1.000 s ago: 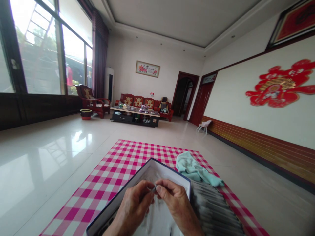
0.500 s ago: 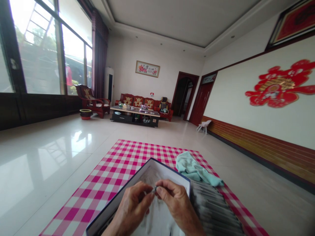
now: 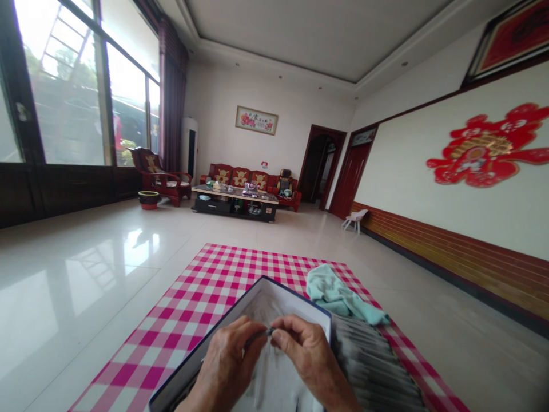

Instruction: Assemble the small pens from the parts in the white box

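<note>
**Small, dark, slender piece [image 3: 270, 331] pinched between both hands above the shallow, white-walled box with a dark blue rim [image 3: 300, 306]**

Your left hand [image 3: 231, 357] grasps the small piece between thumb and fingertips, over the middle of the box. Your right hand [image 3: 306, 352] meets it from the other side, thumb and forefinger closed on the same piece, so your fingertips nearly touch. Your fingers cover much of the piece, and you cannot tell from here exactly what it is.

Below your hands, the white floor of the box is smeared with grey smudges. A short dark item [image 3: 297, 403] lies on that floor, in the part of the box nearest you, beneath your right hand.

Just right of the box you have a dense row of long, thin, grey-black strips [image 3: 373, 360], blurred, set side by side. Behind those strips, near the far right corner of the box, lies a crumpled, pale turquoise cloth [image 3: 338, 297] with darker patches. The box and the turquoise cloth sit on a pink-and-white checked covering [image 3: 171, 309], which spreads out to the left of the box and beyond it.

Well beyond the box, across a glossy pale tiled floor [image 3: 107, 280], stands a red-brown wooden sofa with patterned cushions [image 3: 241, 178].
</note>
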The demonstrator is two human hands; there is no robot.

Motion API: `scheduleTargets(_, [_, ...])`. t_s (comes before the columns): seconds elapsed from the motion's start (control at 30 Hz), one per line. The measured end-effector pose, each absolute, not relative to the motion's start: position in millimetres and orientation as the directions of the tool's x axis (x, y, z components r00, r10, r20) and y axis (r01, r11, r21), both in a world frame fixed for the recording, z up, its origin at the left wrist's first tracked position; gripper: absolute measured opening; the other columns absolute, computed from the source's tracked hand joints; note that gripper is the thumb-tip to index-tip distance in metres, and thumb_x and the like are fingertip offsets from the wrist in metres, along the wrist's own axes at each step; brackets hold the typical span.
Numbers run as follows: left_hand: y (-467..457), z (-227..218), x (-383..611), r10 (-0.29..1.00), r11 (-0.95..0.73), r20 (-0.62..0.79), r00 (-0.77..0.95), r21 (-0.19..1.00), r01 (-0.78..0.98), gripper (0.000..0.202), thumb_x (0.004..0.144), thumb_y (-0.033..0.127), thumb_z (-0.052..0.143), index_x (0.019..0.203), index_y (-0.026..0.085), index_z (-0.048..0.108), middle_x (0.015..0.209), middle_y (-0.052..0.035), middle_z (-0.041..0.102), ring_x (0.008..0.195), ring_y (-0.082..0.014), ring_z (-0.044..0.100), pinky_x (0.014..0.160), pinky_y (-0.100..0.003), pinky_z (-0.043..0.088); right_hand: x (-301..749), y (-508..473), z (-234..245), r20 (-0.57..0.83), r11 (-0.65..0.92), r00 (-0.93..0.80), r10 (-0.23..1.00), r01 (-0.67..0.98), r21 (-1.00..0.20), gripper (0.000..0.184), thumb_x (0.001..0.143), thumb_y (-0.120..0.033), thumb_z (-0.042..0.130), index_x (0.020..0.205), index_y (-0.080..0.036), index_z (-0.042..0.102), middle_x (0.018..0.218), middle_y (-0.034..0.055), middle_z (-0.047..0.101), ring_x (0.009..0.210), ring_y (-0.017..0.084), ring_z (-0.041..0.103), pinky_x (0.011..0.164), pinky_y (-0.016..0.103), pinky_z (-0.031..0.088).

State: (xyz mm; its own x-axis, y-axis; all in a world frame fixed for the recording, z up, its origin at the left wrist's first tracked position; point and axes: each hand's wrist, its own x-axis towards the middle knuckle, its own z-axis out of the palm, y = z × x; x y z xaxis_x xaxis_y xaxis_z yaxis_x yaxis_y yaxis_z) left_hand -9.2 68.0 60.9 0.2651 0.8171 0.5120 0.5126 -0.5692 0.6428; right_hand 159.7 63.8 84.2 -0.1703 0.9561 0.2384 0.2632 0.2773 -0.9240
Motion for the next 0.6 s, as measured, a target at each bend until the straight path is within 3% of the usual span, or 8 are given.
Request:
scheduleTargets(0.23, [63,65,-7,0.797,-0.600,0.519,0.309,0.620,0.505,0.021,0.090,0.025,0.045,0.089,0.022,0.065,0.077,-0.0023,0.064,0.070,-0.0143,0.062,0.063,-0.022,0.042,167,63,88,0.224,0.296,-0.246,0.943,0.315,-0.902,0.025,0.082,-0.040,0.057,0.085,-0.016,0.065,0.067,0.0004,0.063,0.064,0.015,0.055,0.060,0.023,0.043])
scheduleTargets(0.43, [63,65,-6,0.785,-0.611,0.550,0.285,0.613,0.501,0.021,0.090,0.023,0.044,0.082,0.021,0.063,0.073,-0.0019,0.062,0.066,-0.0136,0.060,0.060,-0.021,0.041,159,62,86,0.497,0.568,-0.280,0.821,0.485,-0.665,0.018,0.090,-0.031,0.045,0.080,-0.021,0.055,0.078,0.0007,0.055,0.074,0.015,0.053,0.070,0.026,0.042])
scheduleTargets(0.6, [62,63,-4,0.783,-0.612,0.544,0.303,0.585,0.532,0.023,0.091,0.022,0.042,0.083,0.020,0.063,0.073,-0.0029,0.060,0.065,-0.0138,0.059,0.060,-0.021,0.041,153,66,73,0.524,0.567,-0.264,0.810,0.582,-0.583,0.019,0.093,-0.026,0.037,0.078,-0.022,0.048,0.079,0.0012,0.050,0.075,0.016,0.052,0.071,0.028,0.041])
